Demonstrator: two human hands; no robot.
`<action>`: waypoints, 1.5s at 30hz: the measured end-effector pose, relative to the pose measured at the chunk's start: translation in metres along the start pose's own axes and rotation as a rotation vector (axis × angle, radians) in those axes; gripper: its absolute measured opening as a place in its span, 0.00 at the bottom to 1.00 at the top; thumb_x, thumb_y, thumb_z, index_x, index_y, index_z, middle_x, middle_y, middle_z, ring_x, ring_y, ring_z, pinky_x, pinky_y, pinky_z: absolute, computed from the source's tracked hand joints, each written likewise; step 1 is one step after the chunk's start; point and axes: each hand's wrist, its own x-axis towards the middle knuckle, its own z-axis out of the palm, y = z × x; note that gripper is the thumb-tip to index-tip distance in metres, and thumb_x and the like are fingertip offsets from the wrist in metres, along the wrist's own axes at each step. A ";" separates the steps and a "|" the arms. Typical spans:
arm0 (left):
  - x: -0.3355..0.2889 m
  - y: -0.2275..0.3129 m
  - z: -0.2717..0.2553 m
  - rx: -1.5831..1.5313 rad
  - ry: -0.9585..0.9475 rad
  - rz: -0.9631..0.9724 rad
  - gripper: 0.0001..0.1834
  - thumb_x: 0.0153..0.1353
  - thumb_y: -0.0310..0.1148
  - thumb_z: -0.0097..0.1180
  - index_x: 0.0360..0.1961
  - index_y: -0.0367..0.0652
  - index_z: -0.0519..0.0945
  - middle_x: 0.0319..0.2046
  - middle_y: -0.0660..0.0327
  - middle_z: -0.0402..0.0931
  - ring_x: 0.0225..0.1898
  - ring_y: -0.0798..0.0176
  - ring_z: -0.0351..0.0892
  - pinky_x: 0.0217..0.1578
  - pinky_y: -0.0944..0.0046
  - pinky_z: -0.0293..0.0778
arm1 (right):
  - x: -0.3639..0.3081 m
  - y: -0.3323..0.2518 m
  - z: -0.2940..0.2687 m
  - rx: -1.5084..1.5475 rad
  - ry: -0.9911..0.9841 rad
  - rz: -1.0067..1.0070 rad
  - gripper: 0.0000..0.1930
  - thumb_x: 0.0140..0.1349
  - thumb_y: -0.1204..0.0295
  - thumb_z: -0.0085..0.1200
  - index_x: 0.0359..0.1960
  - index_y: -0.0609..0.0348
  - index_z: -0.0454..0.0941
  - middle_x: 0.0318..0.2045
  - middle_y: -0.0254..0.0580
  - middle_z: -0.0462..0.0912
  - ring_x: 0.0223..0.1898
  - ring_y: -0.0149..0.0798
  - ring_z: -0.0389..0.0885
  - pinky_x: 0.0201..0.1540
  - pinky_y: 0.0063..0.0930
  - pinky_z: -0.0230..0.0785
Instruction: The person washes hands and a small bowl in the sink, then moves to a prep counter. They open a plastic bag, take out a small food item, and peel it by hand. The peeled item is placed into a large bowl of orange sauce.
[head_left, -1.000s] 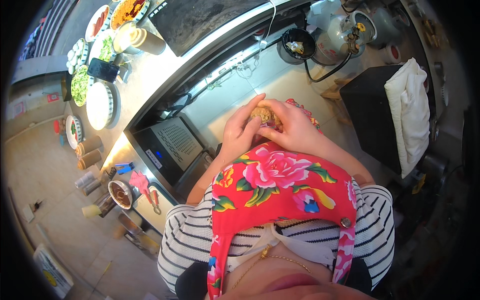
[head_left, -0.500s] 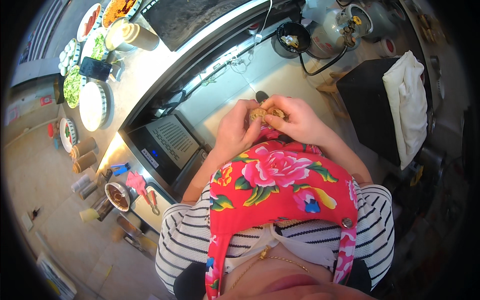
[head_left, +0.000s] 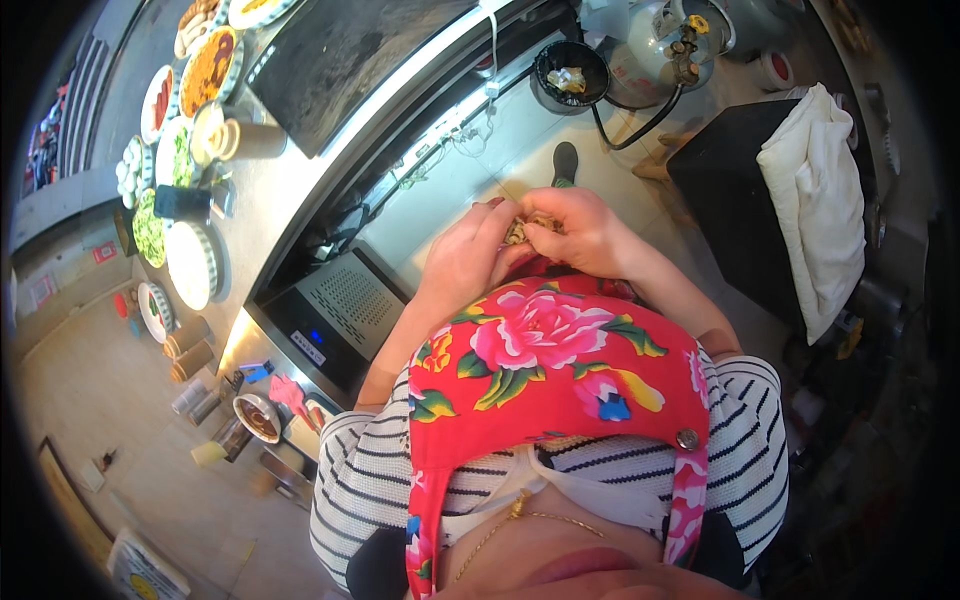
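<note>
A small lumpy brown piece of food [head_left: 522, 228] sits between the two hands, held up in front of the chest, above the red flowered fabric apron [head_left: 560, 370]. The left hand [head_left: 465, 262] curls around it from the left with a closed grip, fingertips against the lump. The right hand [head_left: 585, 232] covers it from the right, its fingers bent and pinching the top of the lump; the grip is closed on it. Both forearms come up from a black-and-white striped shirt [head_left: 370, 470]. Left of the hands runs a long pale table [head_left: 285, 195] carrying a round white plate [head_left: 190, 265] and several bowls of food [head_left: 205, 70]. Beyond the hands, on the floor, stand a black bucket [head_left: 570, 70] and a grey metal gas cylinder [head_left: 665, 45]. To the right, a white cloth [head_left: 815, 200] drapes over a black box [head_left: 730, 190].
</note>
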 end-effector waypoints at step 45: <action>0.503 0.027 0.067 -0.059 -0.283 0.203 0.22 0.55 0.35 0.63 0.50 0.43 0.72 0.37 0.51 0.75 0.39 0.43 0.76 0.38 0.52 0.74 | 0.148 0.014 -0.381 0.613 0.563 0.101 0.09 0.65 0.74 0.42 0.33 0.66 0.73 0.21 0.37 0.77 0.20 0.27 0.76 0.23 0.22 0.67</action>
